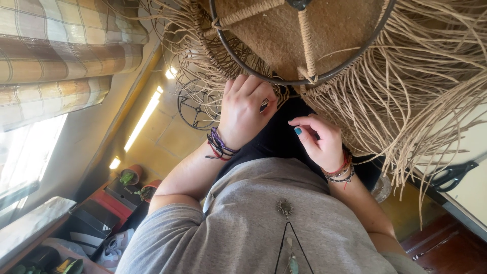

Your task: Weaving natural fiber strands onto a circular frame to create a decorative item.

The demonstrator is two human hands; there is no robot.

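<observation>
Hands | left (pixel 246 111) fingers curled on round metal hoop (pixel 284 81) — right (pixel 319 139) pinching straw cords (pixel 406 101)

Left hand (pixel 244 112) on hoop (pixel 264 77); right hand (pixel 320 139) just beside, below fringe (pixel 406 101).

Single head-worn view, steeply downward and close over the lap, torso at the bottom edge.

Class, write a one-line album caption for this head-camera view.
Left hand grips cords at a metal hoop draped with tan fringe; right hand pinches strands nearby.
</observation>
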